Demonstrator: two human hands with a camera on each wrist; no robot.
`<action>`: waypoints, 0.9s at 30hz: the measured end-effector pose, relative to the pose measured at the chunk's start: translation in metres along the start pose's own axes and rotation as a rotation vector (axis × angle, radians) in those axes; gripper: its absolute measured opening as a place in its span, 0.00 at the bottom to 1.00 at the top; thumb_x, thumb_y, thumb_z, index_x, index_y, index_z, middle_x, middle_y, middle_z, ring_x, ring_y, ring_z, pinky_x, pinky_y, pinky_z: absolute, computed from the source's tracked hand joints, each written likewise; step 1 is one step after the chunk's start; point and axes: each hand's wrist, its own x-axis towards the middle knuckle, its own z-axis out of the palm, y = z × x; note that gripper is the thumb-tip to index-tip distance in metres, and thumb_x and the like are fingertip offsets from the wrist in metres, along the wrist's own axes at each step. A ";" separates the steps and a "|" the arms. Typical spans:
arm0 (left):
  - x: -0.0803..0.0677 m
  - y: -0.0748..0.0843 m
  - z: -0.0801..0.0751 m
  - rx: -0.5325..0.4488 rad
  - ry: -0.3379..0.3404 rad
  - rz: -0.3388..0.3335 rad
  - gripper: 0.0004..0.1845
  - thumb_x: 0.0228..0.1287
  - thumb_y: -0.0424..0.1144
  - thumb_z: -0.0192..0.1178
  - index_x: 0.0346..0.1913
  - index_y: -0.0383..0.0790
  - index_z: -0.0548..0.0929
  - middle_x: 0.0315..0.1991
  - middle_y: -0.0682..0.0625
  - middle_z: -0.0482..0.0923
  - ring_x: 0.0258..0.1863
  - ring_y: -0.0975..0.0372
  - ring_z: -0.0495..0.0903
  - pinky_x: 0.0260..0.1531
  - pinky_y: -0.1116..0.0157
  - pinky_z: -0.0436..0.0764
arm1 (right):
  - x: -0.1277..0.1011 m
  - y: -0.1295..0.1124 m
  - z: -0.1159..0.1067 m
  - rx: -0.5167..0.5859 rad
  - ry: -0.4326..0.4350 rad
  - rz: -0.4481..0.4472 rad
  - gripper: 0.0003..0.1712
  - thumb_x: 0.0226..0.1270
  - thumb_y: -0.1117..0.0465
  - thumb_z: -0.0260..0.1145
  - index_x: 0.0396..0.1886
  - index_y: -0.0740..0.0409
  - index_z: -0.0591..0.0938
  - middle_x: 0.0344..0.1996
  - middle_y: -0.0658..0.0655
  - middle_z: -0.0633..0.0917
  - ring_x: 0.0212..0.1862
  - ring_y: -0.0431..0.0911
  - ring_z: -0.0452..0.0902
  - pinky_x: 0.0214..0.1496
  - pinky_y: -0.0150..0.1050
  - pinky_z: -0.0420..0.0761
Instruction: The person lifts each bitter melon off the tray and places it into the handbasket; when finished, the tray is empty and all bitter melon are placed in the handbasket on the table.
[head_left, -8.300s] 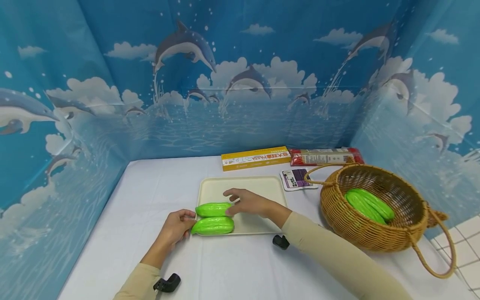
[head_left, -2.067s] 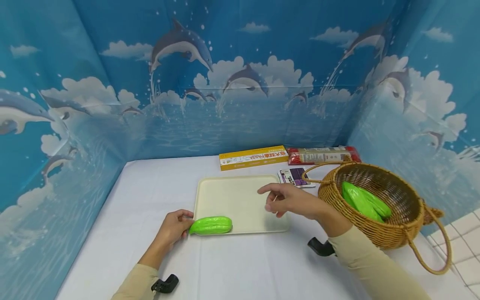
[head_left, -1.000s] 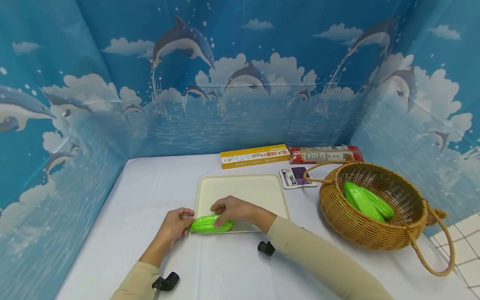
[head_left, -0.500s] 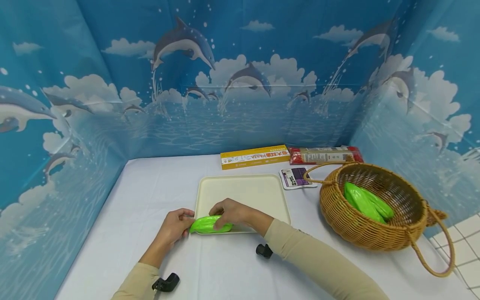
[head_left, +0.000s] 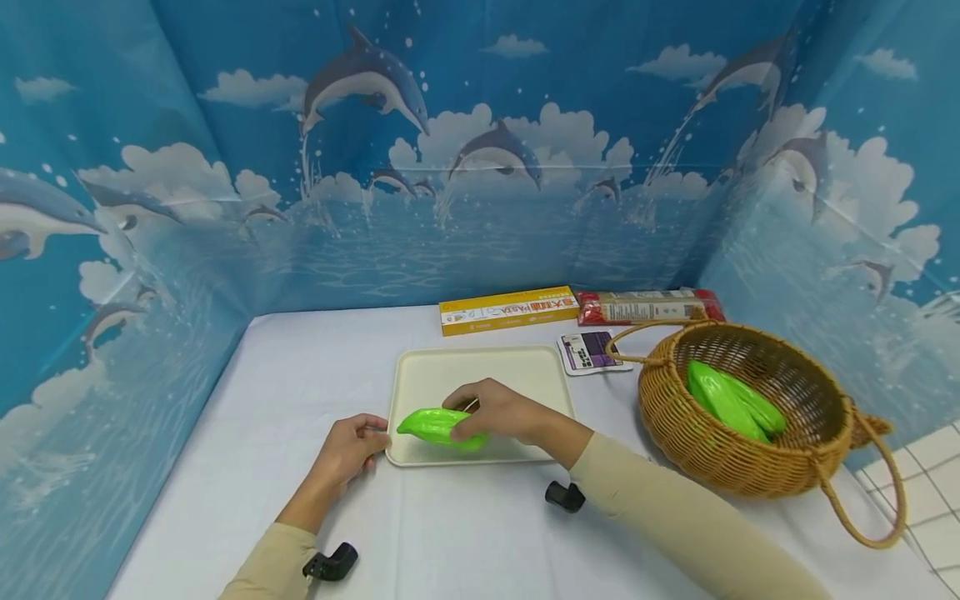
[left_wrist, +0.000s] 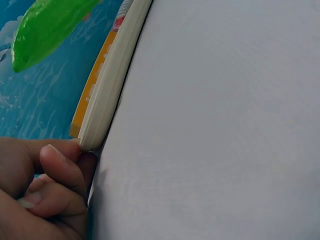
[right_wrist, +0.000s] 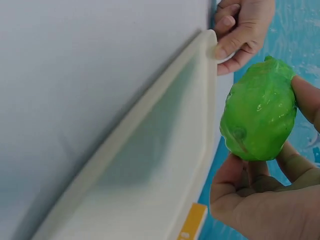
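Observation:
My right hand [head_left: 495, 410] grips a bright green bitter melon [head_left: 427, 425] by its right end, thumb on the near side and fingers beyond. Its bumpy blunt end faces the camera in the right wrist view, the melon [right_wrist: 257, 110] held above the cream tray [right_wrist: 150, 160]. The left wrist view shows the pointed tip [left_wrist: 22, 62] higher than the tray's edge. At the front left corner of the tray [head_left: 427, 375], my left hand [head_left: 347, 450] pinches the rim between thumb and fingers. Nothing else lies in the tray.
A wicker basket [head_left: 675, 437] stands at the right with more green bitter melons [head_left: 723, 400] inside. Behind the tray lie a yellow pasta box [head_left: 510, 312], a red noodle pack [head_left: 648, 307] and a small purple-and-white packet [head_left: 591, 353]. A dolphin-print curtain [head_left: 480, 233] closes the back.
Earlier, two bitter melons lay in the tray; one has gone. My right hand came back from the basket side, took the last one and lifted it rightward. My left hand stayed at the corner.

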 end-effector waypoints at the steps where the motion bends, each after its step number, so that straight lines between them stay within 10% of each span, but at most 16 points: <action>1: 0.000 0.000 0.000 0.000 0.001 0.001 0.13 0.65 0.30 0.64 0.52 0.33 0.82 0.31 0.47 0.78 0.17 0.63 0.70 0.15 0.69 0.68 | -0.004 -0.002 -0.004 0.009 0.004 0.000 0.23 0.57 0.60 0.78 0.55 0.52 0.86 0.47 0.52 0.83 0.50 0.50 0.76 0.50 0.40 0.80; 27: -0.001 0.002 0.001 -0.021 0.007 -0.005 0.13 0.65 0.29 0.64 0.51 0.33 0.83 0.32 0.47 0.77 0.17 0.64 0.70 0.16 0.69 0.70 | -0.132 -0.021 -0.120 -0.031 0.107 -0.007 0.34 0.69 0.53 0.69 0.69 0.63 0.71 0.54 0.62 0.79 0.54 0.55 0.76 0.52 0.44 0.80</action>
